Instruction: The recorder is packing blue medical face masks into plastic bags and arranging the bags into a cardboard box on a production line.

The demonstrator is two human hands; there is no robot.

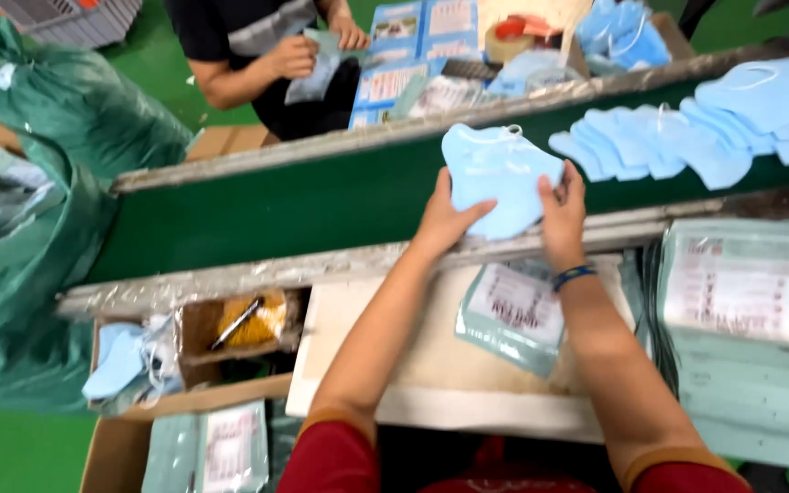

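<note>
Both my hands grip a small stack of light blue face masks (497, 173) over the near edge of a dark green conveyor belt (303, 196). My left hand (445, 219) holds the stack's left lower edge and my right hand (562, 212) holds its right side. A blue band circles my right wrist. More blue masks (687, 137) lie in an overlapping row on the belt to the right. A pale green printed pouch (513, 315) lies on the white board (431, 365) under my forearms.
A pile of printed pouches (741, 310) lies at the right. A cardboard box (184, 351) with masks, rubber bands and a pen sits at the left. Green bags (38, 237) bulge at the far left. Across the belt a person's hands (296, 57) hold a pouch.
</note>
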